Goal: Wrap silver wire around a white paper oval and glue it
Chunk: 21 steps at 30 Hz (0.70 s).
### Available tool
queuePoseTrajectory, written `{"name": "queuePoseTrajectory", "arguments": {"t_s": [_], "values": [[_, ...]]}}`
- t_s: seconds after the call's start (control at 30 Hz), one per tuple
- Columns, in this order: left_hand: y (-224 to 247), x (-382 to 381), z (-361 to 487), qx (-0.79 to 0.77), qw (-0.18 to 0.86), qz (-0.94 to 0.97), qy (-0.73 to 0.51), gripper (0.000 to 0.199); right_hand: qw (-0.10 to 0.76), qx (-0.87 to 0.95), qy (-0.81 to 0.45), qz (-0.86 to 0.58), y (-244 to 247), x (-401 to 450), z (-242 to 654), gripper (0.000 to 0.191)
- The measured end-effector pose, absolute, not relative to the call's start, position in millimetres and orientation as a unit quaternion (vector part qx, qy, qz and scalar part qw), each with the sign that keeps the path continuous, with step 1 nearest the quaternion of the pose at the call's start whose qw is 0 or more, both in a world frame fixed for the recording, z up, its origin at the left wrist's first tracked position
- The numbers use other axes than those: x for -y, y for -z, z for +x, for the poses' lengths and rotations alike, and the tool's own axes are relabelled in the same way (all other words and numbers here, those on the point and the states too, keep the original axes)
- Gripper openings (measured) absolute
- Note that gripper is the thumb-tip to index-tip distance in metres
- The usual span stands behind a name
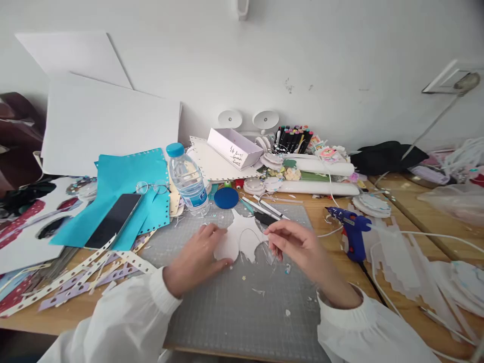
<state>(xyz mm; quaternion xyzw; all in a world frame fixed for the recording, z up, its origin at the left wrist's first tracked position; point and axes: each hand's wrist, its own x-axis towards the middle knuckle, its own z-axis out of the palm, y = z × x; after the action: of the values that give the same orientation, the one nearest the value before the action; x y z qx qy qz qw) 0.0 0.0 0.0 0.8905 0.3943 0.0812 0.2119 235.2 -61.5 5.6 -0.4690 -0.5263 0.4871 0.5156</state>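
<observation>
White cutout (247, 233): lies on the far half of the grey cutting mat (242, 317), between the two hands; its outline is lobed and pointed, with a rounded portion at the left.
Left hand (200, 258): palm down, thumb and fingers spread around the rounded portion, fingertips at its edges; nothing appears lifted.
Right hand (297, 241): fingers curled, thumb and forefinger drawn close together at the cutout's right edge; whether they pinch the edge or a fine strand cannot be told.
Curved line: a thin arc crosses the cutout's right part; thread, wire or drawn mark, it cannot be distinguished.
Handling (judged): light, paper- or card-like, flat, probably easy to bend or crease; narrow points appear the most fragile, and a smooth face may slide on the mat.
Hold (judged): flat fingers on the broad rounded left portion, a gentle pinch at the right rim, clear of the slender tips.
Far side of the mat: blue disc (226, 198), with a water bottle (188, 181) to its left and a black-handled tool (265, 218) to its right, just beyond the cutout.
Right of the mat: blue glue gun (352, 229) on the wooden table.
Left of the mat: dark phone (113, 219) on turquoise sheets (130, 174).
</observation>
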Motion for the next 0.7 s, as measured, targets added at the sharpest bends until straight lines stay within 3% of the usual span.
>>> {"name": "queuePoseTrajectory", "arguments": {"t_s": [0.13,0.23,0.47,0.7], "values": [[8.4,-14.0,9.7,-0.409,0.279,0.861,-0.113,0.038,0.580,0.390,-0.578,-0.420,-1.9,49.6,222.3,0.014],[9.0,-16.8,9.8,-0.428,0.374,0.804,-0.174,0.015,0.608,0.307,-0.609,-0.406,8.5,44.7,211.7,0.015],[11.5,-6.0,8.5,-0.332,0.738,0.527,-0.260,0.024,0.597,0.277,-0.637,-0.401,19.7,56.7,193.9,0.016],[12.2,-4.6,10.5,-0.213,0.874,0.353,-0.256,0.031,0.574,0.356,-0.611,-0.414,22.0,65.8,190.2,0.009]]}}
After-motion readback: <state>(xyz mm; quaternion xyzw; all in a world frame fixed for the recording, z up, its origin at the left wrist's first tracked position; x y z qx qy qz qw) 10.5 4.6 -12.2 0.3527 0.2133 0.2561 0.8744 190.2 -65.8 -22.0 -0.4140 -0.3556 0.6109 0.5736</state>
